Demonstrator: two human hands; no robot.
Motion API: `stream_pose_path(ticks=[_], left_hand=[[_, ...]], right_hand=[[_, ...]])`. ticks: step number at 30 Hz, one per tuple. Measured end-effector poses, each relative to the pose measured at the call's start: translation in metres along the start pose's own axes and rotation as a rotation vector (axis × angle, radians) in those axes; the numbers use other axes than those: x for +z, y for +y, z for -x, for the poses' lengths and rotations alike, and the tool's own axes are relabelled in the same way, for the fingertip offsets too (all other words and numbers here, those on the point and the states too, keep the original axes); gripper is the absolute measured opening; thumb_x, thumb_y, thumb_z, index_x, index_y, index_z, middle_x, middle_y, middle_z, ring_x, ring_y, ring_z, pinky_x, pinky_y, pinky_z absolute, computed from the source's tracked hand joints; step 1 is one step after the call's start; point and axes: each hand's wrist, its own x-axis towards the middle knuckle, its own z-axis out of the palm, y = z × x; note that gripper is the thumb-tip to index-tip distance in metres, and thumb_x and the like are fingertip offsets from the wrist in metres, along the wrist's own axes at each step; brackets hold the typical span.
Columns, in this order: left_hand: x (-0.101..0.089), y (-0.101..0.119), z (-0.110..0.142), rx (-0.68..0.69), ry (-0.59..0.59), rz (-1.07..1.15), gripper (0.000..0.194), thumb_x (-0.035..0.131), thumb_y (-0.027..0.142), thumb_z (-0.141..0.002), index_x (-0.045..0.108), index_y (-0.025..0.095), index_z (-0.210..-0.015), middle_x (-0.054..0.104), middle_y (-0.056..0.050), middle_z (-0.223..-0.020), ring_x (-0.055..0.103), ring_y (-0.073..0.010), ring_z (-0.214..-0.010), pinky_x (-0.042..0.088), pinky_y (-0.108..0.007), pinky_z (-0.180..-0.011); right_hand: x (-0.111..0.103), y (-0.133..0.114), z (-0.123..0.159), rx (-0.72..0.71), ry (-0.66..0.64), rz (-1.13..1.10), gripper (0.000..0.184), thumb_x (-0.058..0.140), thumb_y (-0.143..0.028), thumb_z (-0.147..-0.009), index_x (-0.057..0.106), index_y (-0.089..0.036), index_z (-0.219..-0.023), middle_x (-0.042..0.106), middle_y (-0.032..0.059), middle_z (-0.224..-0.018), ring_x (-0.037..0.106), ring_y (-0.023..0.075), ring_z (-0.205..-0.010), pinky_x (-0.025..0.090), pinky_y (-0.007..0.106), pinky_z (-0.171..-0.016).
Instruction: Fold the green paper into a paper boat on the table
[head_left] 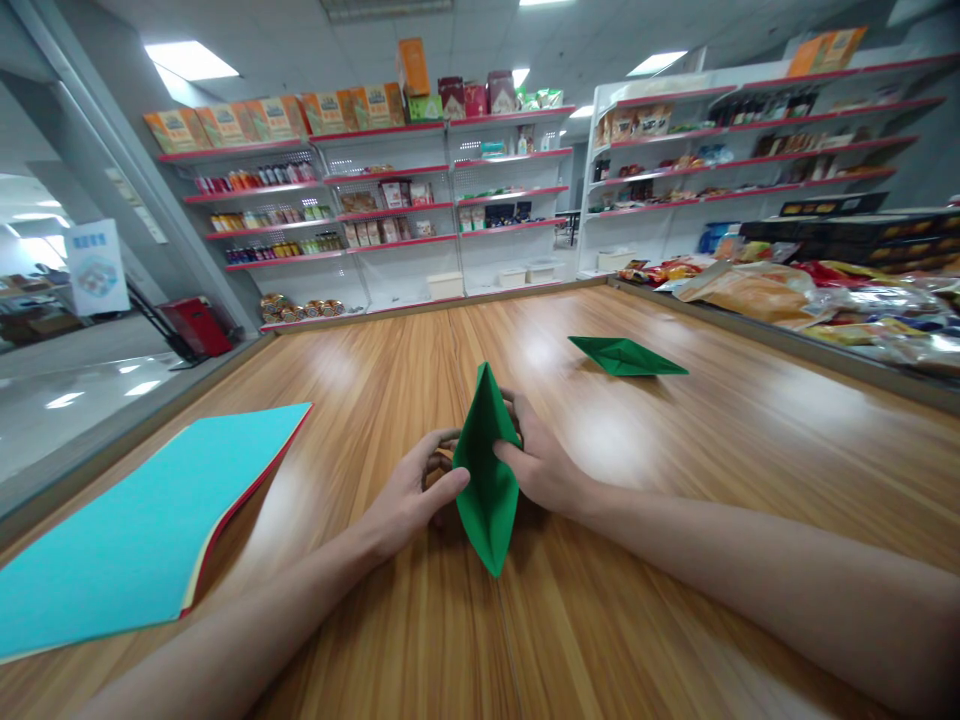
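Observation:
Between my two hands is a folded green paper boat (486,500), its long hollow facing me and its pointed ends up and down. My left hand (418,490) grips its left side, thumb on the near edge and fingers curled behind. On the other side, my right hand (541,460) pinches the right wall with its thumb inside the fold; its other fingers are partly hidden behind the paper. A second green paper boat (628,357) lies farther back on the table, right of my hands, touched by neither.
A stack of coloured paper (150,530), turquoise on top, lies on the left of the wooden table (375,620). Packaged goods (795,295) are heaped beyond the right edge. Stocked shelves (390,212) stand behind, and a red hand truck (196,327) is at the left.

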Motion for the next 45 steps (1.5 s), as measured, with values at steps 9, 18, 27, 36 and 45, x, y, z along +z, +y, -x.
stream_pose_path(ticks=[9,18,27,36,45], left_hand=[[-0.008,-0.007,-0.009,0.083,0.015,0.334,0.036,0.07,0.023,-0.075,0.059,0.016,-0.109,0.059,-0.009,-0.108,0.054,-0.0219,-0.104,0.045,-0.031,-0.087],[-0.01,-0.003,-0.007,-0.04,-0.014,0.619,0.026,0.068,0.039,-0.078,0.059,0.015,-0.082,0.058,-0.002,-0.074,0.055,-0.0124,-0.065,0.046,-0.023,-0.064],[-0.007,-0.003,-0.007,-0.037,0.022,0.731,0.025,0.076,0.034,-0.073,0.06,0.014,-0.076,0.056,0.0,-0.066,0.054,-0.0103,-0.063,0.045,-0.019,-0.062],[-0.001,0.018,-0.009,0.021,0.056,0.717,0.024,0.069,0.032,-0.08,0.059,0.013,-0.069,0.053,0.0,-0.069,0.05,-0.0091,-0.062,0.043,-0.019,-0.059],[0.002,0.013,-0.009,0.027,-0.056,0.723,0.029,0.055,0.033,-0.089,0.048,0.015,-0.067,0.042,0.0,-0.07,0.043,-0.0127,-0.065,0.037,-0.024,-0.06]], right_hand=[[0.002,-0.002,0.004,-0.27,-0.147,0.27,0.078,0.039,-0.001,-0.078,0.015,-0.024,-0.148,0.043,0.0095,-0.137,0.042,0.0244,-0.124,0.032,0.049,-0.108],[0.004,-0.01,0.004,-0.4,-0.264,0.212,0.077,0.041,-0.001,-0.075,0.022,-0.022,-0.146,0.05,0.0107,-0.125,0.046,0.0238,-0.115,0.04,0.045,-0.101],[0.001,-0.012,0.001,-0.474,-0.309,0.134,0.082,0.04,0.002,-0.067,0.03,-0.023,-0.144,0.05,0.0092,-0.121,0.045,0.0233,-0.112,0.039,0.045,-0.1],[-0.005,-0.015,0.001,-0.421,-0.395,0.087,0.083,0.038,0.003,-0.063,0.034,-0.023,-0.141,0.05,0.0091,-0.119,0.045,0.0222,-0.111,0.039,0.045,-0.099],[-0.014,-0.015,-0.005,-0.371,-0.493,-0.093,0.07,0.037,0.001,-0.059,0.047,-0.019,-0.126,0.052,0.0081,-0.115,0.046,0.0205,-0.113,0.039,0.042,-0.097]])
